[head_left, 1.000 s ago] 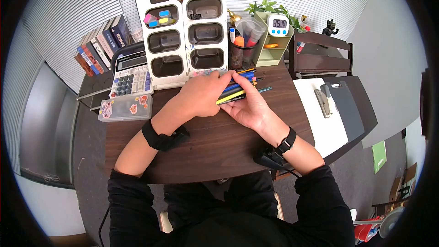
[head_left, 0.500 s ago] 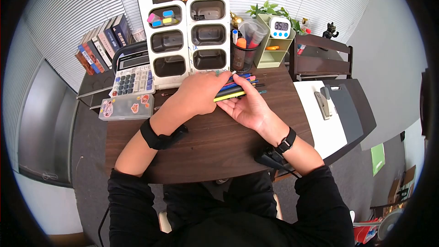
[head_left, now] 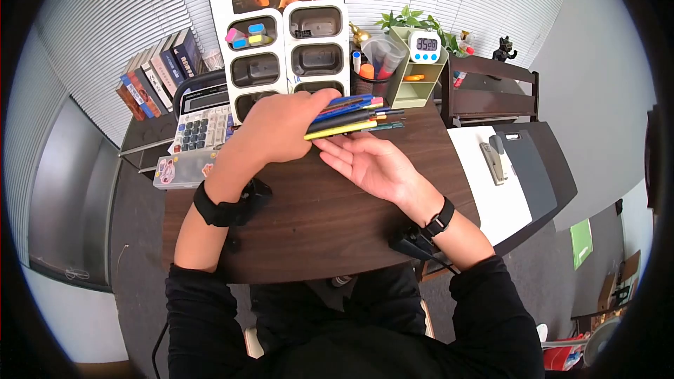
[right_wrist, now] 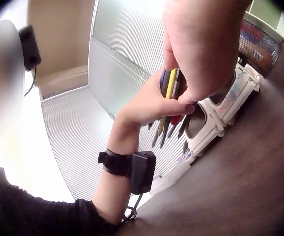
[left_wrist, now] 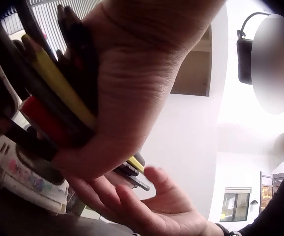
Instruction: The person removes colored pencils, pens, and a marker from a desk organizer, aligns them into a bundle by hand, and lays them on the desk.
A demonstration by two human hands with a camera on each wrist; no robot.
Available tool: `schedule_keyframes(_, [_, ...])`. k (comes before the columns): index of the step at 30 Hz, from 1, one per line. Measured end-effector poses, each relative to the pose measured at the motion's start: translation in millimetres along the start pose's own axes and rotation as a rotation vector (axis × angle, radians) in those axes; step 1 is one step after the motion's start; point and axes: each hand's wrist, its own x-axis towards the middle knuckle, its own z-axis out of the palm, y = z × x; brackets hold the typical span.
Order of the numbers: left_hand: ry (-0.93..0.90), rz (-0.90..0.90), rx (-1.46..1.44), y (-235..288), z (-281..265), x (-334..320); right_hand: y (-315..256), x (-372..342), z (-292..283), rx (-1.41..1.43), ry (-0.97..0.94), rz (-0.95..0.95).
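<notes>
My left hand (head_left: 277,126) grips a bundle of pens and pencils (head_left: 344,119) over the dark table, their ends pointing right. Blue, black and yellow barrels show in the head view, and a yellow pencil (left_wrist: 58,83) stands out in the left wrist view. My right hand (head_left: 379,168) lies palm up, fingers loosely extended, just below the bundle on the near side. Behind my left hand rises a white organizer (head_left: 286,49) with dark compartments; the hand hides part of its lower ones. Pink, blue and yellow highlighters (head_left: 249,35) sit in its upper left compartment.
On the left are a calculator (head_left: 200,130), a translucent pencil box (head_left: 184,170) and a row of books (head_left: 158,70). A mesh pen cup (head_left: 370,86) and a green shelf with a timer (head_left: 425,45) stand at the back right. A stapler (head_left: 493,161) rests on white paper at right.
My left hand has moved left and a little up with the bundle. My right hand, earlier around the bundle's side, has loosened its fingers and come away from it.
</notes>
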Motion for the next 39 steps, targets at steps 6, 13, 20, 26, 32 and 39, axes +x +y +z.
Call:
schedule_keyframes(6, [0.135,0.161,0.015,7,3,2,-9,5,-25,0.100,0.123,0.310])
schedule_keyframes(13, [0.320,0.563,0.231,20,8,5,-26,15,-21,0.436,-0.544,0.588])
schedule_keyframes(20, [0.533,0.849,0.404,11,5,4,-12,-6,8,0.114,-0.286,0.326])
schedule_keyframes(26, [0.545,0.910,0.528,1,6,2,-7,8,-5,0.038,-0.273,0.440])
schedule_keyframes(32, [0.607,0.820,0.557,7,3,-1,-10,10,-1,-0.108,-0.277,0.346])
schedule_keyframes(39, [0.684,0.469,0.406,27,-1,-7,-20,-4,24,-0.249,-0.194,0.210])
